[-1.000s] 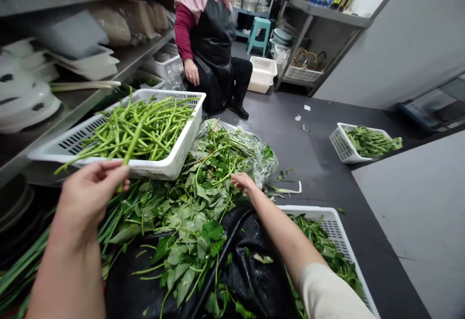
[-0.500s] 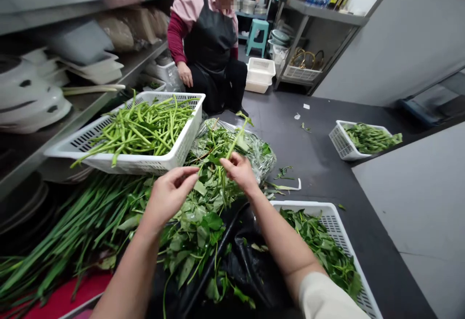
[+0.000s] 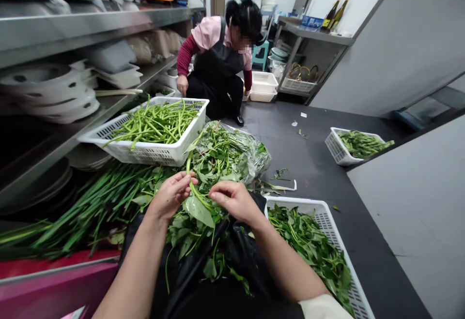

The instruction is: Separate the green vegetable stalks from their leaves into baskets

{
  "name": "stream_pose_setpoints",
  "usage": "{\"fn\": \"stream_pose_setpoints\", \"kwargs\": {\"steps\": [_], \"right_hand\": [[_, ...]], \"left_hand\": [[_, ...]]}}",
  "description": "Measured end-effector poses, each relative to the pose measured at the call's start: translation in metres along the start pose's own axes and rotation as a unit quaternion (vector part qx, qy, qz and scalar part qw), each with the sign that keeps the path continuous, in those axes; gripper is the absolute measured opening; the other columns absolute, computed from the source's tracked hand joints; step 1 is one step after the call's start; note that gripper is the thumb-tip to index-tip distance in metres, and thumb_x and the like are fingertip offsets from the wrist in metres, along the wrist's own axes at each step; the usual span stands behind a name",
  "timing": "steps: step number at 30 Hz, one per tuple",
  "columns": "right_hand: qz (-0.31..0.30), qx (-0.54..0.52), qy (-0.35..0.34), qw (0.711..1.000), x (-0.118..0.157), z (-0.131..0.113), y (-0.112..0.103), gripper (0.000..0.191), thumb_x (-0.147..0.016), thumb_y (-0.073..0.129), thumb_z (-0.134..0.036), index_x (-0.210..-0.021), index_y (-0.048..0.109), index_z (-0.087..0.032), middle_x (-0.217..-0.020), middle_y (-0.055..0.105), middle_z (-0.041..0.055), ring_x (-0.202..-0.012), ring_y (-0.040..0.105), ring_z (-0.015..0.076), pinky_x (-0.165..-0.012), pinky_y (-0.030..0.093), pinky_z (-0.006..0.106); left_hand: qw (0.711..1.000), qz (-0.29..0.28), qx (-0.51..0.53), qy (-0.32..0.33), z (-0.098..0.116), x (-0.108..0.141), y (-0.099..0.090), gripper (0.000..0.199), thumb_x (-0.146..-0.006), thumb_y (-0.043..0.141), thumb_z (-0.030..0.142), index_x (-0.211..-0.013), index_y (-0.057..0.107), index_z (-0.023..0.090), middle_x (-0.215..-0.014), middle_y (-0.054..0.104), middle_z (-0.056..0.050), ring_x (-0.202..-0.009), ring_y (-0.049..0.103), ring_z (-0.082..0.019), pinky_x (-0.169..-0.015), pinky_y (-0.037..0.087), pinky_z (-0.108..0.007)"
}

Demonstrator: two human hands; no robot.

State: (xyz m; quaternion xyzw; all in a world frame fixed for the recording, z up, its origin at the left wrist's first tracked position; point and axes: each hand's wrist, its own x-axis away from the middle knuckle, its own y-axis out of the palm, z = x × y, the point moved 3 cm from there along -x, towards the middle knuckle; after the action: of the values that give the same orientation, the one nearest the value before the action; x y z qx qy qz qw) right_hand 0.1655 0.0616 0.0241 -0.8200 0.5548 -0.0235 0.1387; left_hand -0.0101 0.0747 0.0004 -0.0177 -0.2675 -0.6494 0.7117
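Observation:
My left hand (image 3: 174, 194) pinches a green stem (image 3: 188, 163) that stands up from its fingertips and bends down to the right, with a broad leaf (image 3: 199, 212) hanging below. Just to the right, my right hand (image 3: 232, 199) has its thumb and fingers pressed together at the lower part of the stem; the exact grip is hard to make out. Beneath and beyond both hands lies a heap of leafy greens (image 3: 218, 157), partly on a clear plastic bag (image 3: 256, 157) and partly on a black apron (image 3: 240, 256).
A white basket of green stems (image 3: 187, 147) stands beyond my left hand, and another with leafy greens (image 3: 329, 215) at my right. Long green stalks (image 3: 105, 200) lie left. A person (image 3: 221, 62) crouches ahead. Steel shelves (image 3: 109, 28) line the left; a smaller basket (image 3: 337, 149) sits far right.
The stem has passed from upright at my right hand to my left hand. My right hand has moved slightly down. The person ahead has bent forward, and the view has tilted up.

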Motion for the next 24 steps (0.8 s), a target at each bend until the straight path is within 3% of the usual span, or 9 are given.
{"fn": "stream_pose_setpoints", "kwargs": {"steps": [4, 8, 14, 19, 24], "right_hand": [[-0.010, 0.132, -0.010, 0.991, 0.009, 0.000, 0.015, 0.011, -0.078, 0.056, -0.021, -0.071, 0.064, -0.021, -0.074, 0.064, 0.0002, -0.071, 0.055, 0.0150, -0.069, 0.040, 0.027], [0.012, 0.194, 0.008, 0.981, 0.012, 0.003, 0.021, 0.008, -0.077, 0.061, -0.025, -0.070, 0.060, -0.021, -0.071, 0.060, -0.0006, -0.067, 0.051, 0.0146, -0.064, 0.038, 0.026], [0.051, 0.257, -0.083, 0.961, 0.016, 0.007, 0.022, 0.004, -0.073, 0.058, -0.020, -0.069, 0.055, -0.019, -0.079, 0.055, 0.0038, -0.079, 0.049, 0.0182, -0.078, 0.036, 0.032], [0.007, 0.053, 0.021, 0.998, 0.016, 0.024, 0.020, 0.007, -0.068, 0.047, -0.013, -0.068, 0.050, -0.019, -0.063, 0.048, -0.0036, -0.060, 0.043, 0.0111, -0.060, 0.036, 0.022], [-0.042, -0.116, 0.099, 0.987, 0.014, 0.039, 0.025, 0.009, -0.067, 0.049, -0.014, -0.061, 0.056, -0.016, -0.056, 0.046, -0.0057, -0.053, 0.039, 0.0078, -0.053, 0.029, 0.019]], "left_hand": [[1.000, -0.006, 0.026, -0.016, -0.004, 0.011, 0.007, 0.021, -0.063, 0.071, 0.013, -0.081, 0.061, 0.012, -0.065, 0.065, 0.000, -0.043, 0.050, -0.002, -0.040, 0.041, -0.009], [0.999, -0.015, 0.045, -0.021, -0.005, 0.020, 0.011, 0.020, -0.064, 0.071, 0.011, -0.078, 0.057, 0.014, -0.063, 0.064, 0.001, -0.041, 0.048, -0.002, -0.039, 0.040, -0.008], [0.998, -0.039, 0.047, -0.021, -0.009, 0.023, 0.011, 0.025, -0.063, 0.075, 0.019, -0.082, 0.059, 0.015, -0.068, 0.067, -0.002, -0.044, 0.048, -0.003, -0.038, 0.037, -0.009], [0.996, 0.011, 0.089, 0.024, -0.001, 0.020, 0.008, 0.028, -0.061, 0.077, 0.028, -0.081, 0.067, 0.010, -0.066, 0.062, -0.002, -0.043, 0.038, 0.000, -0.035, 0.028, -0.008], [0.998, 0.022, 0.027, 0.056, 0.002, 0.022, 0.009, 0.034, -0.053, 0.080, 0.036, -0.074, 0.069, 0.012, -0.057, 0.055, 0.002, -0.046, 0.038, -0.003, -0.038, 0.029, -0.012]]}}
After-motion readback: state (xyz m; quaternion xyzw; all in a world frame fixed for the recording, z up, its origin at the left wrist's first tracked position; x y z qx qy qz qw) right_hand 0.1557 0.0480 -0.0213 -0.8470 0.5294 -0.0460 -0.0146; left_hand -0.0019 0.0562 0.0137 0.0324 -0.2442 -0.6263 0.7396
